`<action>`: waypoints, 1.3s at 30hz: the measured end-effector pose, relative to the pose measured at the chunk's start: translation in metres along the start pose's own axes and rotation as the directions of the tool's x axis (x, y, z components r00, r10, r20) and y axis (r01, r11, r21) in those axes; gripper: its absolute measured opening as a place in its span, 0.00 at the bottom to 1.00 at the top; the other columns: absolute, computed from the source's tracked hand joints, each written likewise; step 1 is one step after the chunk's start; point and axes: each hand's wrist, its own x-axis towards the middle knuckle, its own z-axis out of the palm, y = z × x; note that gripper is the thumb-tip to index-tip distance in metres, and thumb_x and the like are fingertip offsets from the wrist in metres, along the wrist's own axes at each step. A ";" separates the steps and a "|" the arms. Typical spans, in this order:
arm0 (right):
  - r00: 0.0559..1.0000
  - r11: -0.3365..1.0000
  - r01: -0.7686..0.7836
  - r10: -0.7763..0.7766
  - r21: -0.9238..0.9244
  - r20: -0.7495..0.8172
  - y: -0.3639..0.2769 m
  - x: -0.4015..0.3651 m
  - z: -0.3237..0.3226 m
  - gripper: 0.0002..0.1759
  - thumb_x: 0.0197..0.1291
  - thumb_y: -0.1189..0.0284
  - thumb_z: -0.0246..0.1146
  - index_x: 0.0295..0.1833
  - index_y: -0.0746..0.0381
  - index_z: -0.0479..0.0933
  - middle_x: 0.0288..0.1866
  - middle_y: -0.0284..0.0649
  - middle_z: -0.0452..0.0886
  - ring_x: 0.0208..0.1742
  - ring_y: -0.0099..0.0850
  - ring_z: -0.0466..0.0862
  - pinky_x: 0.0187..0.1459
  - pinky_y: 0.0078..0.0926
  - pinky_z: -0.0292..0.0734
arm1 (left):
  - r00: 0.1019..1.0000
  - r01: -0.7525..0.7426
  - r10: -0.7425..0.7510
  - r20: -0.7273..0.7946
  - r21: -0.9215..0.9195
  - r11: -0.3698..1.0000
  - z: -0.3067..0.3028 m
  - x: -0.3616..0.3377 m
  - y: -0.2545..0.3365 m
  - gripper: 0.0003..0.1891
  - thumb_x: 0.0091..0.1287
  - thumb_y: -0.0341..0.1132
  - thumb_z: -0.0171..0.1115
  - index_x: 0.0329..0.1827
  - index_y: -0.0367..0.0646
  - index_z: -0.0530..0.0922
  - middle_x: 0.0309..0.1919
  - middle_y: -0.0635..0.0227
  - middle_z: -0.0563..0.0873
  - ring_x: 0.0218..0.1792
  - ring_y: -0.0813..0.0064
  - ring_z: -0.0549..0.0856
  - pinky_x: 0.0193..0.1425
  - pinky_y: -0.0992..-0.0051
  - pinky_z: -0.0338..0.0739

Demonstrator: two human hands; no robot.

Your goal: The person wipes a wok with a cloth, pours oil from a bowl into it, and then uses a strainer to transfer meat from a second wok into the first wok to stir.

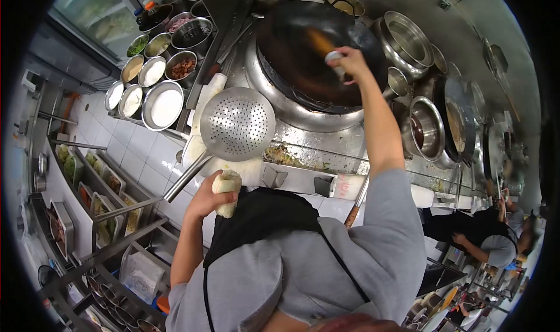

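My left hand (203,199) is wrapped round a folded cream-coloured cloth (228,185), held low in front of my black apron (262,215). Stretched out over the big dark wok (291,69), my right hand (353,65) grips a brush-like tool (320,43) with a whitish top. Its brown-orange end is smeared by motion against the wok's inside. The wok sits on a round steel burner ring (262,87). Between my left hand and the wok lies a perforated steel strainer (238,124), its handle pointing down toward the left.
Steel pots of ingredients, including one of white powder (166,106), stand at the upper left. Steel bowls (424,128) line the stove's right side. A wooden-handled tool (353,214) lies by my right arm. Another person (496,239) works farther right.
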 end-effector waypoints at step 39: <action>0.881 0.928 0.347 -0.272 0.138 -0.387 0.030 -0.233 -0.030 0.34 0.53 0.72 0.73 0.66 0.66 0.72 0.47 0.41 0.84 0.43 0.24 0.83 0.45 0.21 0.78 | 0.819 -0.570 0.475 0.323 0.355 0.741 0.039 0.071 0.075 0.29 0.48 0.38 0.73 0.52 0.34 0.75 0.50 0.56 0.80 0.51 0.61 0.80 0.55 0.67 0.75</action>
